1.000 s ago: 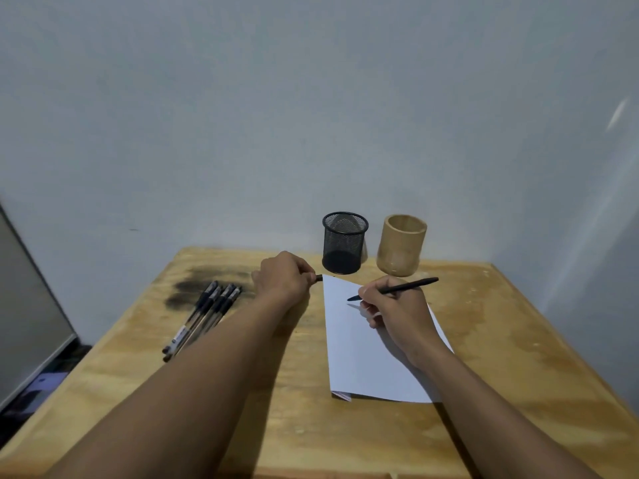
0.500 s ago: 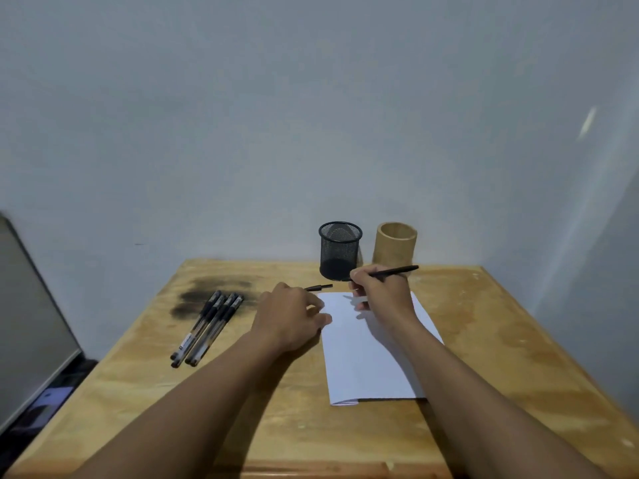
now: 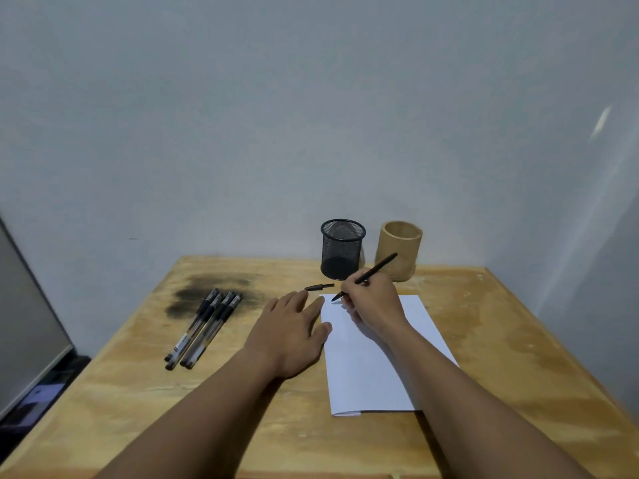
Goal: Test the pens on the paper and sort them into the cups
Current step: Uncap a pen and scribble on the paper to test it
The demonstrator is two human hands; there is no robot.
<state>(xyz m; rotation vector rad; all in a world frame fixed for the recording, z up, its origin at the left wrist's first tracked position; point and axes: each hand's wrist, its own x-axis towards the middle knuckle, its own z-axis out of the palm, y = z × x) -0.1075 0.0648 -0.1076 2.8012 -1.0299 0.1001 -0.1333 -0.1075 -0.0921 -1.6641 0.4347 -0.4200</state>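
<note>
My right hand (image 3: 375, 302) grips a black pen (image 3: 378, 267) in a writing hold, its tip touching the top left corner of the white paper (image 3: 373, 368). My left hand (image 3: 290, 333) lies flat with straight fingers on the table, its fingertips at the paper's left edge. The pen's black cap (image 3: 318, 287) lies on the table just beyond my left fingers. Several capped pens (image 3: 204, 326) lie side by side to the left. A black mesh cup (image 3: 342, 248) and a bamboo cup (image 3: 399, 248) stand at the back, both looking empty.
The wooden table (image 3: 518, 357) has a dark smudge (image 3: 193, 292) at the back left, under the pens' tips. A grey wall rises right behind the cups. A grey panel (image 3: 24, 326) leans beside the table's left edge.
My left hand let go of the cap, which now lies on the table, and opened flat beside the paper. My right hand moved the pen to the paper's top left corner.
</note>
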